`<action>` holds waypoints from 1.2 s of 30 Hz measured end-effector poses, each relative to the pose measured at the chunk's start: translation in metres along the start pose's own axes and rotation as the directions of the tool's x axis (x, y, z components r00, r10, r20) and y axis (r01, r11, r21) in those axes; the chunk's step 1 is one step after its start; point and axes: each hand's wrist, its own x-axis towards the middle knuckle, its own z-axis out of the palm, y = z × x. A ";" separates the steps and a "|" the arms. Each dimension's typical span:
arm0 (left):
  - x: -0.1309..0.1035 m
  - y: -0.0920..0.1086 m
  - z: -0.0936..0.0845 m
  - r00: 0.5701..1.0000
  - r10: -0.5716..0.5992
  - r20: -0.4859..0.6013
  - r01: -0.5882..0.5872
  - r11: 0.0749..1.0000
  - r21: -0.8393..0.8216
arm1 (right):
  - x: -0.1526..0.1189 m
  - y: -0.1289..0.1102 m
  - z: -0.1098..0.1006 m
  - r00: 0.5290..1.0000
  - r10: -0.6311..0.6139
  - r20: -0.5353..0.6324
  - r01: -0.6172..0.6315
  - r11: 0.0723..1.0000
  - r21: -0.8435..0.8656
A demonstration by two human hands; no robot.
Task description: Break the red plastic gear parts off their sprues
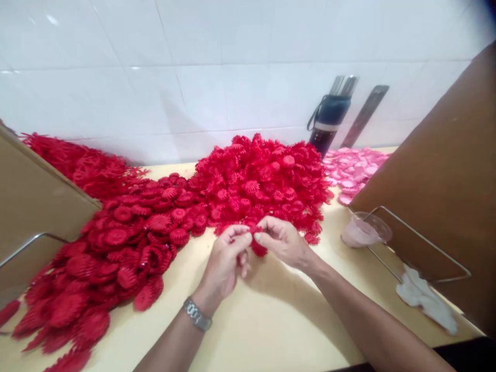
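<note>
Just above the table, my left hand (227,261) and my right hand (284,242) meet with thumbs and forefingers pinched. Between the fingertips is a small red cloth flower piece (260,249), mostly hidden by the fingers. A metal-band watch is on my left wrist. Right behind my hands rises a heap of red fringed flower pieces (263,181). To the left spreads a pile of flat, round red flower pieces (116,237) with notched edges.
Cardboard boxes (437,170) stand at both sides, with bent wire beside them. A clear plastic cup (364,230) and crumpled white tissue (424,297) lie right. Behind are pink pieces (354,168), a dark blue flask (331,116) and a metal ruler (366,114) against the tiled wall.
</note>
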 end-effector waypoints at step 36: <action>-0.001 -0.012 -0.004 0.995 0.091 -0.039 -0.088 0.993 0.076 | 0.002 0.019 0.008 0.833 -0.551 0.054 0.452 0.620 -0.642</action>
